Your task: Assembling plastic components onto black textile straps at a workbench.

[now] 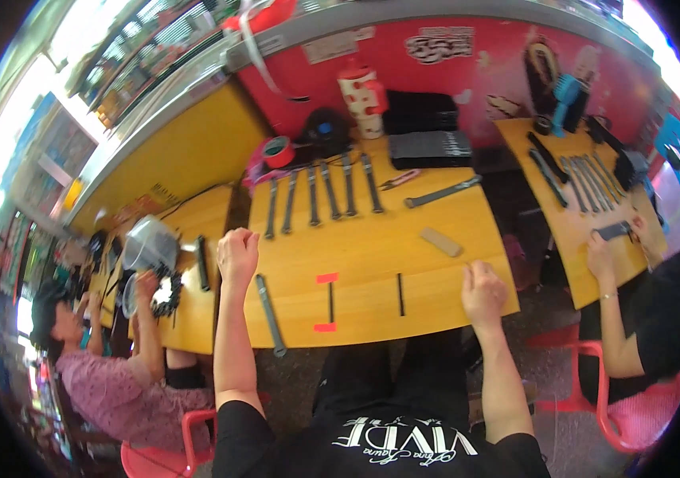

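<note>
My left hand (pixel 238 259) is raised over the left edge of the yellow table (pixel 372 255), its fingers curled into a fist with nothing showing in it. Below it and to the right lies one dark grey strap (pixel 271 316), set at a slant. My right hand (pixel 484 293) is closed too, at the table's right edge, and nothing sticks out of it. Nearest to it is a flat tan block (pixel 441 241). Between my hands, two black lines run on the tabletop; the left black line (pixel 331 303) has a piece of red tape (pixel 327 278) at each end.
Several dark straps (pixel 314 195) lie in a row farther back, beside pink snips (pixel 400 180) and another strap (pixel 442 192). Black bags (pixel 429 149), a patterned bottle (pixel 362 99) and red tape roll (pixel 278 151) stand behind. People work at tables on both sides.
</note>
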The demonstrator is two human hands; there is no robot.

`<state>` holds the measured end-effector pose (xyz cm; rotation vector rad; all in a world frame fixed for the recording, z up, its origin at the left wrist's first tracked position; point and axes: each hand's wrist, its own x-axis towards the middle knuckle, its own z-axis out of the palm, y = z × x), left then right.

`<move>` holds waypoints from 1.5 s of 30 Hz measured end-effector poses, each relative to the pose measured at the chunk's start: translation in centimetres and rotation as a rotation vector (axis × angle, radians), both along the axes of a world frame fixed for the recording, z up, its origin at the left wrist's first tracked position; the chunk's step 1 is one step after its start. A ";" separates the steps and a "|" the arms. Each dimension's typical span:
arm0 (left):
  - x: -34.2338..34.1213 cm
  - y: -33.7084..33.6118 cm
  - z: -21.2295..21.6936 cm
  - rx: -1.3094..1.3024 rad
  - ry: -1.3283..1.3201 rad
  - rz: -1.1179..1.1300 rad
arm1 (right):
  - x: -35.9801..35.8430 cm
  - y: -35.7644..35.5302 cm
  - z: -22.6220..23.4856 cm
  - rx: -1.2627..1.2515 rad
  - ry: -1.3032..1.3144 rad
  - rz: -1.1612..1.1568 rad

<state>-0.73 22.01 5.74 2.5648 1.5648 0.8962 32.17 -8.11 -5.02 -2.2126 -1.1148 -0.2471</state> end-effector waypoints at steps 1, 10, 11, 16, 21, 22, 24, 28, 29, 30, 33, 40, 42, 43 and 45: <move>-2.1 -0.4 -0.6 -0.027 0.015 0.071 | -0.2 0.0 0.3 -0.006 0.004 -0.006; -5.2 -5.8 -4.8 -0.343 0.242 0.284 | -0.2 0.0 0.1 -0.020 -0.056 0.002; -5.3 -5.6 -5.9 -0.288 0.205 0.290 | -0.3 0.1 0.1 -0.019 -0.066 0.005; -6.6 -4.7 -7.4 -0.145 0.011 0.213 | -0.4 0.1 0.1 0.019 -0.116 0.024; -6.1 -11.0 -2.0 -0.782 -1.092 -0.244 | -1.5 -0.9 0.3 0.275 -0.243 0.118; -5.6 -12.9 -1.4 -0.900 -1.212 -0.353 | -2.5 -1.1 1.2 0.337 -0.296 0.173; -4.0 -16.7 -0.5 -1.150 -1.197 -0.421 | -7.6 -1.3 5.1 0.401 -0.130 0.313; -1.2 -21.2 -2.2 -1.516 -1.360 -0.547 | -15.8 -0.7 9.3 0.204 0.266 0.654; -0.4 -21.6 -2.7 -1.531 -1.354 -0.551 | -16.7 -0.4 8.8 0.204 0.302 0.686; 0.2 -22.1 -3.2 -1.561 -1.422 -0.531 | -17.3 -0.4 9.0 0.220 0.398 0.726; 1.2 -22.6 -4.1 -1.618 -1.482 -0.523 | -17.4 -0.8 8.5 0.247 0.355 0.694; 1.6 -22.7 -5.0 -1.670 -1.470 -0.522 | -17.0 -1.3 8.0 0.200 0.173 0.555; 1.7 -22.9 -4.8 -1.670 -1.448 -0.505 | -17.1 -1.4 7.9 0.195 0.146 0.548; 1.7 -22.9 -4.7 -1.664 -1.431 -0.491 | -17.2 -1.4 7.8 0.191 0.129 0.540; 1.8 -23.0 -4.7 -1.664 -1.427 -0.492 | -17.2 -1.5 7.8 0.187 0.113 0.530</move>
